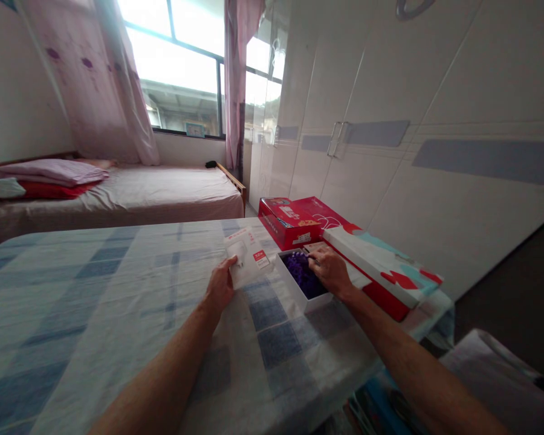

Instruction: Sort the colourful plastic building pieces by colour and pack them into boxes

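Note:
My left hand (220, 284) grips the near edge of a white box lid (248, 257) with red labels, held just above the blue checked bedsheet (118, 290). My right hand (330, 269) rests on the far rim of an open white box (294, 287), fingers bent and reaching into purple stuffing (304, 273) inside it. What the right fingers pinch, if anything, is hidden.
Red boxes (289, 222) and a long white box with red and teal print (381, 263) lie at the bed's right edge. White wardrobe doors (390, 133) stand to the right. A second bed with pillows (49, 175) sits under the window.

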`<state>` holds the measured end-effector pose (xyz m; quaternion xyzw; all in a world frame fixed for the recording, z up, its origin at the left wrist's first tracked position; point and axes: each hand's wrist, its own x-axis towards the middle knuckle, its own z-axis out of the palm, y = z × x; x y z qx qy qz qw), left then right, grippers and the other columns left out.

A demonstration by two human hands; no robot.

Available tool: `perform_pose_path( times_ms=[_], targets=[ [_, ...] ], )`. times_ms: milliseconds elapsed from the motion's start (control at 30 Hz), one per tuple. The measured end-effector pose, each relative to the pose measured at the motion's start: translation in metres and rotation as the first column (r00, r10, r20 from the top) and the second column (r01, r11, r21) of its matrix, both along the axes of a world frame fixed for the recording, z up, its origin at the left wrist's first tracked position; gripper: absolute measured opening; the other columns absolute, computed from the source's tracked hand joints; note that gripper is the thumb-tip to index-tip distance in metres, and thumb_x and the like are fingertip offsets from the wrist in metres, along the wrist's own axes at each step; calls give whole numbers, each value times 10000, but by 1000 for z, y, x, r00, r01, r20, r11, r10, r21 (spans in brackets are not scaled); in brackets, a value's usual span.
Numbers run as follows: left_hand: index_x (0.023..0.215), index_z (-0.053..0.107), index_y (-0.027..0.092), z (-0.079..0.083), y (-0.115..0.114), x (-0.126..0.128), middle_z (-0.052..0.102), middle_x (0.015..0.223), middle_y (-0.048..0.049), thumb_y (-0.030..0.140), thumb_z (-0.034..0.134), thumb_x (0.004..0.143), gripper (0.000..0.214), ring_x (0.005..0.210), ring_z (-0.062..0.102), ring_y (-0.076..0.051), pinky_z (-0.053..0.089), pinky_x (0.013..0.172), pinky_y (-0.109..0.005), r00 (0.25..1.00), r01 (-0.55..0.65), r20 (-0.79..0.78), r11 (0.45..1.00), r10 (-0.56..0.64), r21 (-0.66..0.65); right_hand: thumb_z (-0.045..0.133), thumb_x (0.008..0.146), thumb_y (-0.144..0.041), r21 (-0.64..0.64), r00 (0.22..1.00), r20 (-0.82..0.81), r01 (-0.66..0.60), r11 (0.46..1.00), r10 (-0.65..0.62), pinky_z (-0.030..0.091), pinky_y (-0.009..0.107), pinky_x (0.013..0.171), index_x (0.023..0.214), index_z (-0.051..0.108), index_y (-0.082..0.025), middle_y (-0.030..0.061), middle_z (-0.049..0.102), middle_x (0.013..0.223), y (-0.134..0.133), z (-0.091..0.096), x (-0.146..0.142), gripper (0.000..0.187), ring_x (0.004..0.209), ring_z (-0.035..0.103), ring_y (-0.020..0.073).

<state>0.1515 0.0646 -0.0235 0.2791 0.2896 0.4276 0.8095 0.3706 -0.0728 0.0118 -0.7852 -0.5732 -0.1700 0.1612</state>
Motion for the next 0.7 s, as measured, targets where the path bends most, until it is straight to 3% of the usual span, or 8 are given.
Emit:
perform_pose_path(
  times_ms=[100, 167, 267, 367, 433, 533, 600, 700],
  targets=[
    [1075, 598, 81, -1, 2, -1, 711, 691, -43, 119, 560, 788, 292, 620, 692, -175, 573, 616, -262, 1000, -3, -5, 1000, 3, -5, 417, 857, -245, 156, 990, -125, 80, 984, -61, 422, 291, 873, 983, 690, -162, 89, 671, 1004, -7, 9, 3, 311, 937, 593, 196],
    [1063, 601, 74, -1, 3, -2, 709, 684, -46, 114, 544, 798, 275, 610, 689, -176, 572, 603, -261, 1000, 8, -10, 1000, -8, -8, 418, 845, -280, 193, 963, -251, 153, 969, -102, 444, 294, 801, 948, 691, -163, 82, 690, 923, -15, 15, 5, 314, 842, 619, 192],
    [1038, 608, 70, 1, 2, -2, 700, 658, -48, 99, 519, 805, 251, 583, 681, -174, 563, 566, -250, 1000, 10, -15, 1000, -10, -13, 430, 820, -351, 93, 863, -487, 205, 974, -135, 446, 276, 616, 802, 686, -163, 47, 668, 675, -31, 19, 7, 318, 624, 608, 171],
    [989, 623, 82, 2, 0, -2, 693, 643, -48, 91, 542, 786, 219, 568, 673, -173, 554, 547, -240, 1000, -8, -8, 1000, 8, -4, 434, 812, -393, -64, 734, -668, 107, 992, -122, 407, 255, 485, 758, 674, -156, 23, 633, 577, -46, 14, 5, 341, 488, 560, 147],
    [955, 630, 91, 2, 0, -1, 691, 635, -46, 94, 554, 781, 190, 548, 662, -167, 550, 539, -237, 1000, -16, 0, 1000, 16, 3, 469, 804, -394, -95, 763, -636, 72, 993, -116, 434, 261, 524, 835, 690, -161, 36, 675, 670, -53, 10, 1, 322, 549, 597, 156],
    [926, 627, 92, 1, 0, 0, 680, 606, -35, 95, 522, 804, 160, 497, 637, -144, 533, 504, -219, 1000, -11, 7, 1000, 11, 7, 488, 813, -310, -5, 902, -418, 113, 994, -104, 470, 279, 711, 1011, 685, -178, 72, 706, 940, -53, 13, -8, 309, 776, 651, 181],
    [923, 621, 86, 2, 0, 0, 676, 595, -31, 89, 495, 818, 164, 462, 620, -130, 514, 472, -203, 1000, 3, 1, 1000, -3, 5, 467, 827, -264, 20, 945, -317, 87, 996, -76, 462, 274, 788, 1034, 686, -178, 80, 695, 1021, -44, 18, -12, 313, 872, 648, 184],
    [928, 614, 76, 4, -1, -1, 678, 593, -34, 80, 476, 819, 176, 428, 602, -125, 497, 441, -197, 1000, 14, -14, 1000, -14, -19, 508, 822, -305, -122, 964, -266, -12, 992, -21, 459, 255, 809, 1021, 700, -187, 67, 708, 994, -22, 24, -17, 300, 914, 645, 184]
  ],
)
